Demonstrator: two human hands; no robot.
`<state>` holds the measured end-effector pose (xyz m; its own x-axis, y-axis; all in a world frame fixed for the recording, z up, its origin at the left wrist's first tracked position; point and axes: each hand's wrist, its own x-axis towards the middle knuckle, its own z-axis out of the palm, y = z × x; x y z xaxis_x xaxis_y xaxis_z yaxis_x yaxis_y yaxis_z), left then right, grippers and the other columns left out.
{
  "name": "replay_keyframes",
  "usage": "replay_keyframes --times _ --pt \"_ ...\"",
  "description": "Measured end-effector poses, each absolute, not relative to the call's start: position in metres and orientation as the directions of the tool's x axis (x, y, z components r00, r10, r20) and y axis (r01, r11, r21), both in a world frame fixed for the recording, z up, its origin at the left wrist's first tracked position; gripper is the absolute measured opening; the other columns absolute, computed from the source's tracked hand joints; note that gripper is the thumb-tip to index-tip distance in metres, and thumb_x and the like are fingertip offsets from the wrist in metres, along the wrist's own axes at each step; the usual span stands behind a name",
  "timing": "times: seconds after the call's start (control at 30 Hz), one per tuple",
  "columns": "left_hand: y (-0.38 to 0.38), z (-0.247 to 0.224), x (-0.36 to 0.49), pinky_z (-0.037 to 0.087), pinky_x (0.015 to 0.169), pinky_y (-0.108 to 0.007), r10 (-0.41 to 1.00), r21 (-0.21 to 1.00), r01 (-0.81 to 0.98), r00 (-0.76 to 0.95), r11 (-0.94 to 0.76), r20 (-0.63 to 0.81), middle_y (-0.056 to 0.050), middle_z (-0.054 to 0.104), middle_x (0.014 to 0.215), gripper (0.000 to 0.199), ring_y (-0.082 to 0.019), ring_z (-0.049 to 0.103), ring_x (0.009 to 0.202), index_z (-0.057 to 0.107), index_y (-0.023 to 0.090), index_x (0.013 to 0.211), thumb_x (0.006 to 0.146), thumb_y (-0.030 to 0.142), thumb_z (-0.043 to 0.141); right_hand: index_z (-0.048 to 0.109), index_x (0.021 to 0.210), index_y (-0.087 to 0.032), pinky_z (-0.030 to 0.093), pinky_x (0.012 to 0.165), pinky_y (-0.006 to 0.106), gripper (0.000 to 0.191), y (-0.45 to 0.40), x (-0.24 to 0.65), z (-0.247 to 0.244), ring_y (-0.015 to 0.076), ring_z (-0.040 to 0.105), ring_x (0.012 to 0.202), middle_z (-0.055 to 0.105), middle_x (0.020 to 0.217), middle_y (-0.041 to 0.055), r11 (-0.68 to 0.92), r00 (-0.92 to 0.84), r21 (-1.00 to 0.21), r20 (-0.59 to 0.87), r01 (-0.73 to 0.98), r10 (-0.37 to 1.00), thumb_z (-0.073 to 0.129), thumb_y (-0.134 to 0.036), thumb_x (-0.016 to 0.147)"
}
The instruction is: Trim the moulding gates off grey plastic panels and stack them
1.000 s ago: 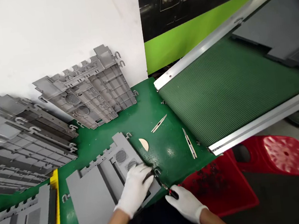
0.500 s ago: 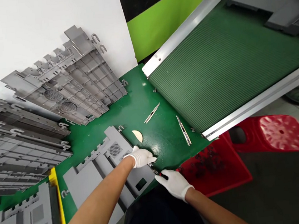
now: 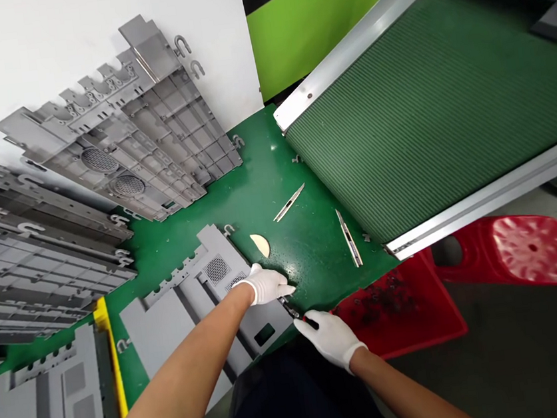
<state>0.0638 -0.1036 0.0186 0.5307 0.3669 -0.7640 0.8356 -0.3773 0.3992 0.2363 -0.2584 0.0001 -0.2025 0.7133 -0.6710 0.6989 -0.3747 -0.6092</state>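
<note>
A flat grey plastic panel [image 3: 173, 345], with round speaker grilles and small hooks at its edges, lies on the green table before me. My left hand [image 3: 267, 284], in a white glove, rests on its right edge, fingers closed down there; a small grey piece shows just under the fingertips. In my gloved right hand [image 3: 331, 338] is a pair of nippers [image 3: 293, 310], their metal jaws pointing at the same edge by the left fingers. Most of the handles are hidden in the palm.
Two craft knives [image 3: 289, 202] [image 3: 349, 238] and a cream half-disc [image 3: 260, 245] lie beyond my hands. More grey panels [image 3: 123, 133] stand at the left. A ribbed conveyor [image 3: 413, 113] is at right, with a red bin [image 3: 413, 328] of dark scraps and a red stool [image 3: 535, 250] below.
The view has shifted slightly, so things sit a little differently in the picture. Both hands stay at the panel's right edge, with the nippers still by the left fingers.
</note>
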Motion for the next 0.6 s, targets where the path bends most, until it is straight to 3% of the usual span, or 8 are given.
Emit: replay_keyframes --times 0.4,0.6 --pt "-0.1036 0.024 0.0669 0.024 0.082 -0.041 0.368 0.38 0.846 0.512 -0.374 -0.777 -0.001 0.062 0.064 0.061 -0.011 0.041 0.057 0.054 0.016 0.065 0.091 0.066 0.028 0.069 0.091 -0.023 0.04 0.082 0.028 0.054 -0.2509 0.2284 -0.0008 0.0222 0.067 0.093 0.074 0.095 0.0082 -0.278 -0.209 -0.577 -0.636 0.768 0.743 0.037 -0.066 0.092" --pt "-0.1025 0.025 0.0667 0.025 0.083 -0.04 0.352 0.393 0.848 0.512 -0.357 -0.784 -0.002 0.063 0.063 0.063 -0.014 0.05 0.059 0.058 0.017 0.067 0.089 0.068 0.03 0.066 0.096 -0.025 0.044 0.076 0.033 0.063 -0.2513 0.2261 0.0046 0.026 0.069 0.091 0.074 0.097 0.0099 -0.32 -0.162 -0.499 -0.705 0.806 0.691 0.024 -0.072 0.092"
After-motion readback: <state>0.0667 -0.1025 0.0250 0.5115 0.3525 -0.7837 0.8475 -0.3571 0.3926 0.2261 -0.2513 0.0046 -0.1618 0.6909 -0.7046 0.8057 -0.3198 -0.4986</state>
